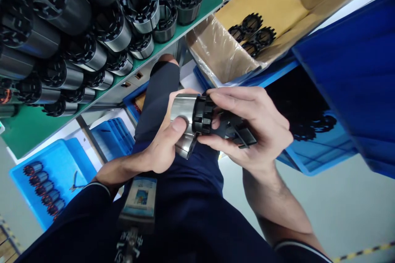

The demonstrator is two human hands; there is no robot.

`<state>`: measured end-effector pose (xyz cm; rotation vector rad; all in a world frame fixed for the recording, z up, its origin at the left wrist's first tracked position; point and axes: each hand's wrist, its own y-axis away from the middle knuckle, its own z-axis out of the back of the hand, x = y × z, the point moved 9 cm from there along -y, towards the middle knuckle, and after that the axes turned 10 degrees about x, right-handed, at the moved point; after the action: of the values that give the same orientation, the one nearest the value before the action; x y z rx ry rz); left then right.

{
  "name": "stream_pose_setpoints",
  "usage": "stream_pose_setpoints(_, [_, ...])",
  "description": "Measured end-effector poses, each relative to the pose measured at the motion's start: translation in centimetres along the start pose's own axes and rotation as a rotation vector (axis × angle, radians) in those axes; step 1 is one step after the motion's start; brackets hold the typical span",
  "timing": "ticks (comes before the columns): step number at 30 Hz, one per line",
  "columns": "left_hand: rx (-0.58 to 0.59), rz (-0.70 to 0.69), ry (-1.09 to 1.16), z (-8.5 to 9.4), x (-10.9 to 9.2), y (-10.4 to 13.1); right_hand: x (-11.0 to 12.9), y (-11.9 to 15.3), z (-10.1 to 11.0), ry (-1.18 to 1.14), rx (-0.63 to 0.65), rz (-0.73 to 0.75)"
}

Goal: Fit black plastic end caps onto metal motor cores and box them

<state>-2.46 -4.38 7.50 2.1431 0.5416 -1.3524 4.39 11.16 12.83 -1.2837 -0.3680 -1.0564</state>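
My left hand (162, 146) is wrapped round a shiny metal stator core (184, 109), its thumb pressed on the side. A black toothed plastic end ring (204, 114) sits against the core's right end. The fingers of my right hand (262, 121) pinch this ring from above and below. More black plastic parts (242, 131) rest inside the right palm, partly covered by the fingers. Whether the ring is fully seated in the core cannot be made out.
Many stator cores with black rings (142, 6) stand on the green bench (29, 129) at upper left. A plastic-lined carton (220, 51) holds loose rings (252, 22). Blue bins (311, 168) stand at right. Wound stators and pliers (75, 183) lie in a blue tray (63, 154).
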Motion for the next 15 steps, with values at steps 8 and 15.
stream_pose_setpoints(8, [0.201, -0.083, 0.06, -1.4, -0.4, 1.2, -0.1, 0.5, 0.2, -0.051, -0.047, -0.064])
stream_pose_setpoints(15, [0.259, -0.241, 0.06, -1.0, -2.0, 0.3, -0.1, 0.8, -0.2, -0.092, 0.044, -0.087])
